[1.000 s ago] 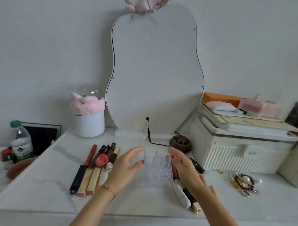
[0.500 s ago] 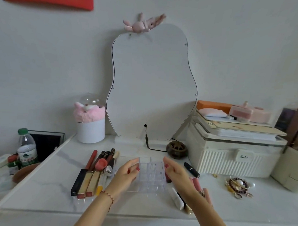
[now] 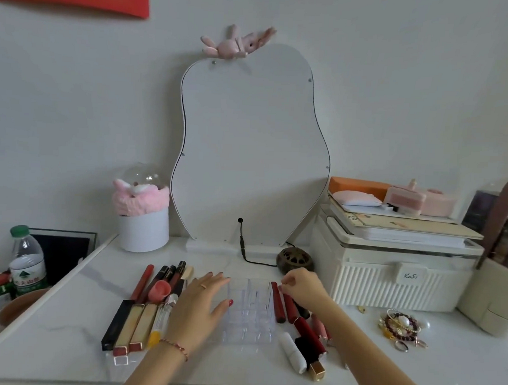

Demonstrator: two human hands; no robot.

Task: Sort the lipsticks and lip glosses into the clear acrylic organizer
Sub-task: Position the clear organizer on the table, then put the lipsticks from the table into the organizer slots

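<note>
A white marble counter [image 3: 66, 324] meets a pale wall, with a pear-shaped mirror [image 3: 253, 151] at 12 o'clock. The clear organizer [image 3: 249, 314] sits at centre. The left hand [image 3: 200, 305] lies flat, fingers spread, against its 9 o'clock side. The right hand [image 3: 302, 287] pinches the top of a dark red lipstick [image 3: 277, 302] at its 3 o'clock edge. More lipsticks [image 3: 137, 312] lie at 9 o'clock, a ribbed box [image 3: 388, 282] at 3.
</note>
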